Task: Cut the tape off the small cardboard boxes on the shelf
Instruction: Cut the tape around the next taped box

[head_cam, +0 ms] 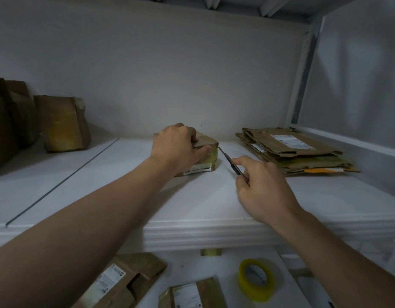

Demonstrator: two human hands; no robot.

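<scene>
A small taped cardboard box lies on the white shelf, with a white label on its near side. My left hand grips the box from above, fingers curled over its top and thumb on the right end. My right hand pinches a thin utility knife whose blade tip points at the box's right edge, close to the tape there. Most of the box's left part is hidden under my left hand.
A stack of flattened cardboard boxes lies at the right of the shelf. Taped boxes stand at the far left. On the lower level sit a yellow tape roll and more boxes.
</scene>
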